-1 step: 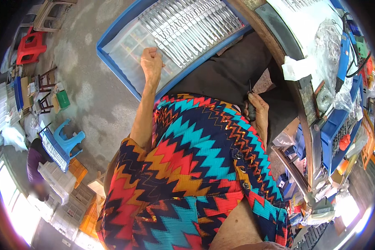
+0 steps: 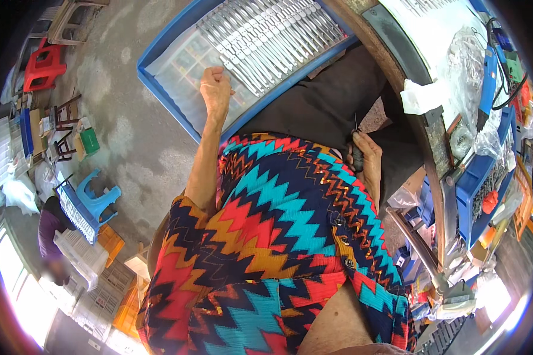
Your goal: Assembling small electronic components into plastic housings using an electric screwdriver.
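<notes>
A blue tray (image 2: 154, 97) lies tilted across my lap at the upper middle. Rows of slim silvery metal pieces (image 2: 272, 41) fill its right part, over a sheet of clear plastic (image 2: 183, 83). My left hand (image 2: 216, 90) hovers over the tray beside the nearest end of the rows, its fingers curled together; whatever they may hold is hidden. Down by my right thigh, my right hand (image 2: 368, 155) wraps round a dark rounded tool (image 2: 357, 158) with a thin, needle-like tip pointing up. Its fingers partly cover the tool.
A wooden bench edge (image 2: 417, 127) runs along my right, bearing plastic bags (image 2: 465, 65), a blue tool with a cable (image 2: 487, 83) and blue bins (image 2: 477, 195). On the left floor stand a blue stool (image 2: 99, 192) and a red stool (image 2: 44, 66). Another person (image 2: 52, 231) is at the lower left.
</notes>
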Tool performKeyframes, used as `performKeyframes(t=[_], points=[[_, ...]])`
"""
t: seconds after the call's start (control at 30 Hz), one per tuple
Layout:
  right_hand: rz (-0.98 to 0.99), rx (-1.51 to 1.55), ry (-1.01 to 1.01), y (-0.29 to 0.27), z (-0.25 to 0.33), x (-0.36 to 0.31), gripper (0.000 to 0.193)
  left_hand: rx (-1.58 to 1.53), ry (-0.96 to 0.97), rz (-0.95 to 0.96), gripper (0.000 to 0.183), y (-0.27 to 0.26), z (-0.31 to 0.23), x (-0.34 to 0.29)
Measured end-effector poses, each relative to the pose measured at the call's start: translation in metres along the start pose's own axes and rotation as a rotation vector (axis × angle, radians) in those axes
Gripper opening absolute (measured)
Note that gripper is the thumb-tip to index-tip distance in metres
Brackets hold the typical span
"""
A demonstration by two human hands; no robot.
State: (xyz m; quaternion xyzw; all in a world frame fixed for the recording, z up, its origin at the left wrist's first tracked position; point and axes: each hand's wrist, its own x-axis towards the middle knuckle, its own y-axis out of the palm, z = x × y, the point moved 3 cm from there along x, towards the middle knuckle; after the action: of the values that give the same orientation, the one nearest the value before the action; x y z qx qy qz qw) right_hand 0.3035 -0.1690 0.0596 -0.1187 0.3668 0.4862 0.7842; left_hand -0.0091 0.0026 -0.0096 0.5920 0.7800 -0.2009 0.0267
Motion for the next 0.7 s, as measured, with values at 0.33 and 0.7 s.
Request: performKeyframes(t=[0.33,0.7], points=[[0.012,-0.005,-0.005,-0.003,-0.003,0.0,0.017,0.224,0.142,-0.05,0.023,0.003,0.002,-0.007],[0.024,-0.002,-0.006,0.0,0.001,0.002,0.016,0.292,0.136,-0.04,0.027,0.006,-0.001,-0.004]])
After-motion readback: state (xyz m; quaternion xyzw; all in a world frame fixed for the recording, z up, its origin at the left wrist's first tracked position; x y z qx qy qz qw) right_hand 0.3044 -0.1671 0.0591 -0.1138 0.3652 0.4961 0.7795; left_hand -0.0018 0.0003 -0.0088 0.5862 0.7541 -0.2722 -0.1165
